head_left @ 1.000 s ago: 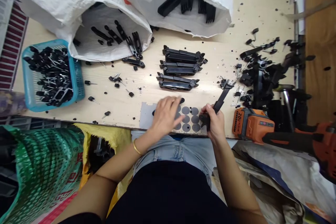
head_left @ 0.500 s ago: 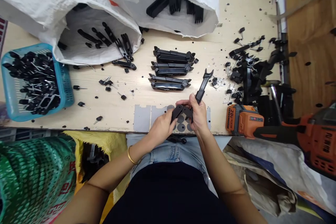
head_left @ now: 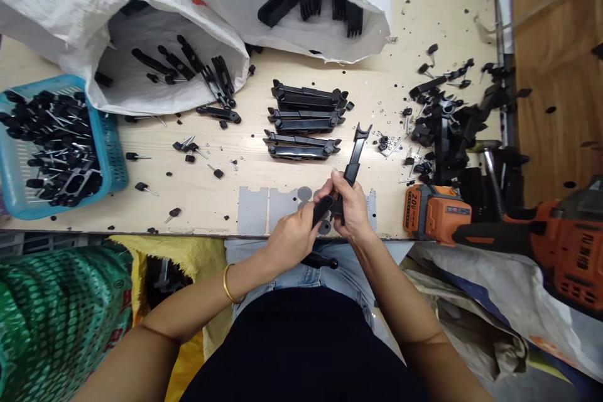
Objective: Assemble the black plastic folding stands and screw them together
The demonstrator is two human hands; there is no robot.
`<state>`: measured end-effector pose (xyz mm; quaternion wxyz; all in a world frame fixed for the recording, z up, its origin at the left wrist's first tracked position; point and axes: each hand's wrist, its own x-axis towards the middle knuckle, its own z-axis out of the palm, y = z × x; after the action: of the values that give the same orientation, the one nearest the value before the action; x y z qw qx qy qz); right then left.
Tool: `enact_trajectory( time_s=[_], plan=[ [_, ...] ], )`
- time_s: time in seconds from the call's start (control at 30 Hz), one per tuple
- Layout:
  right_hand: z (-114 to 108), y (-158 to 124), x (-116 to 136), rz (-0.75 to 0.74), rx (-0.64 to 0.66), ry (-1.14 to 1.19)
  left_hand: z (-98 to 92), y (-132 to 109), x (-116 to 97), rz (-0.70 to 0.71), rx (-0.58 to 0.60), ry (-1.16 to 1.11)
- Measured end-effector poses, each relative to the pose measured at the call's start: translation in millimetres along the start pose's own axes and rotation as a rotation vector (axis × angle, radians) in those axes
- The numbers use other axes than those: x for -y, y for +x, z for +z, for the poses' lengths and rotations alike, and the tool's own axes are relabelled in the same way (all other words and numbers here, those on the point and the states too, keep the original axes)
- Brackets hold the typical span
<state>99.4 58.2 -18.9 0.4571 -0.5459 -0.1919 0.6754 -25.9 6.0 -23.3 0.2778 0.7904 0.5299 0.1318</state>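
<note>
My left hand [head_left: 293, 233] is wrapped round a short black arm piece [head_left: 322, 210], tilted up to the right. In my right hand [head_left: 351, 207] is a long black bracket [head_left: 355, 154] with a forked end pointing up and away. The two pieces meet between my hands, where fingers partly hide the joint. Beneath them lie grey flat plates [head_left: 253, 210] at the table's front edge. Beyond my hands, three black folded brackets [head_left: 304, 148] lie in a stack of rows. A black part [head_left: 320, 261] rests on my lap.
A blue basket [head_left: 113, 157] of black-headed screws stands at the left. White sacks [head_left: 169, 97] with black parts lie open at the back. At the right are an orange power drill [head_left: 560, 245], a hammer [head_left: 492, 176] and a heap of black parts [head_left: 445, 138].
The long bracket has shifted a little left and stands steeper. My left hand has moved slightly right, closer to my right hand, with the short piece more over the joint.
</note>
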Motion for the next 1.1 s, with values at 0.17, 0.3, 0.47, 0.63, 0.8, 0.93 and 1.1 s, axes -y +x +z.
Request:
enact_trajectory(
  time_s=[0.17,0.3,0.47,0.63,0.8,0.93,1.1],
  plan=[
    [5,-2,-3,-0.094,-0.075,0.078,2.5,-6,-10,-0.051,-0.069,0.044],
    [0,0,-2,-0.011,0.021,-0.002,4.1,-9,-13,-0.086,-0.024,-0.015],
    [-9,6,-5,0.044,0.068,-0.015,-1.1,-7,-7,-0.062,0.127,-0.019],
    [-9,7,-12,0.042,0.023,-0.003,-1.8,-4,-2,-0.064,0.171,0.013],
    [-12,8,-14,0.043,0.017,-0.02,-3.2,-2,6,-0.001,0.228,0.009],
    [-13,6,-16,0.012,-0.015,0.034,-6.6,-1,6,-0.025,0.281,0.008],
    [-5,9,-21,-0.024,-0.1,0.071,-11.8,8,9,-0.023,0.315,0.003]
  ],
)
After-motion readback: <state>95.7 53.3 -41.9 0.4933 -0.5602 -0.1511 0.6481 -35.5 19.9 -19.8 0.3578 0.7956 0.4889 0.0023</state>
